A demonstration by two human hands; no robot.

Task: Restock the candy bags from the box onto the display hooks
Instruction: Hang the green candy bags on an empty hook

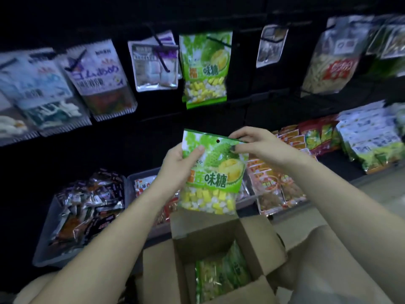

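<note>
A green candy bag [210,172] is held upright in front of the dark display wall, above the open cardboard box [221,249] and below a matching green bag [206,69] that already hangs on a black display hook [219,41]. The held bag has a glossy green front printed with a spiky durian fruit and pale leaves, large white characters across a green band, and a small round hanging hole near the middle of its top edge. Its lower part is clear, showing yellow and white wrapped candies packed inside. The left hand [177,165] grips the bag's left edge, thumb pressed flat on the front and the other fingers curled behind it. The right hand [256,145] pinches the bag's upper right corner between thumb and curled fingers. Inside the box, more green bags of the same kind [221,273] lie stacked, their flaps folded outward around them. To the left on the wall hang white and blue packets [96,77], blurred. Below them a grey bin [54,242] holds dark foil packets, and red and orange packets [274,185] lie on the shelf to the right of the held bag.
</note>
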